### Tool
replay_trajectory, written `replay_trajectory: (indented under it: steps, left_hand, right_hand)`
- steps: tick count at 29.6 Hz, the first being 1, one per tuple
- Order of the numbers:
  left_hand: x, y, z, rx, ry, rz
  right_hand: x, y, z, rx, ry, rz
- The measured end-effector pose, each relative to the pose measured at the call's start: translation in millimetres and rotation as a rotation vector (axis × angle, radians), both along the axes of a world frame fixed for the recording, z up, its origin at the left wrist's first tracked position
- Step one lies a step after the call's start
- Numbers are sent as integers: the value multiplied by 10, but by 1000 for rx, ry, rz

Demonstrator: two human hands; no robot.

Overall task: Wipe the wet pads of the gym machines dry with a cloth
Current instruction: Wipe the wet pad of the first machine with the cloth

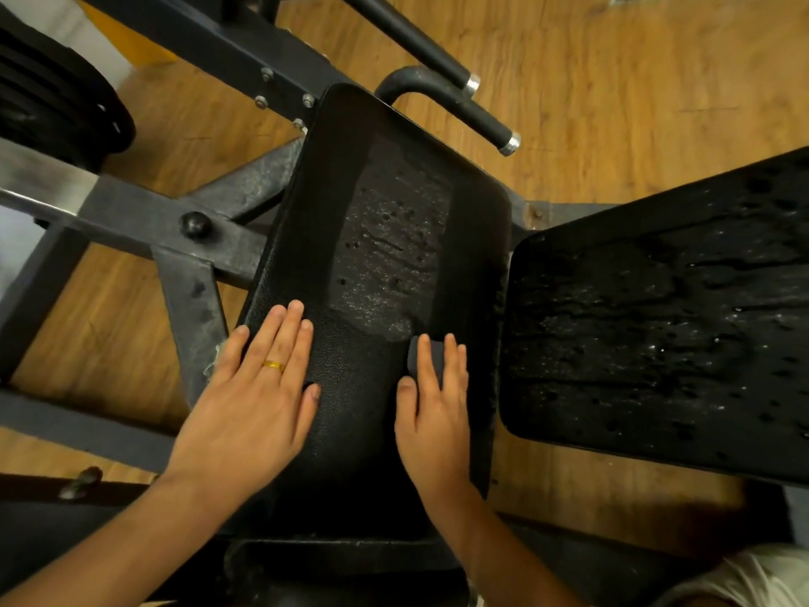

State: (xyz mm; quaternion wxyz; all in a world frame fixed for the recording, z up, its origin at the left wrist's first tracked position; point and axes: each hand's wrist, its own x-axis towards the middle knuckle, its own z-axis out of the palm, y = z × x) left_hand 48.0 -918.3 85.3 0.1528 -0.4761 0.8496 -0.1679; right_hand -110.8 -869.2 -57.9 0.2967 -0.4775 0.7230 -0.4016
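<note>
Both grips flat: left hand (258,387) on pad (385,238), right hand (433,409) pressing cloth (413,356), wet second pad (656,322) alongside.

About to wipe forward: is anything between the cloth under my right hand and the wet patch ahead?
Nothing visible. The wet patch begins right at the cloth under the right hand; the left hand lies aside.
</note>
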Motion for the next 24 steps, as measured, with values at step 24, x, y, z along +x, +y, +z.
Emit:
replay_trajectory:
  steps: [24]
  left_hand:
    - [11,-15,18,28,18,-14]
  right_hand:
    - [-578,-1058,-72,12,-17,-3]
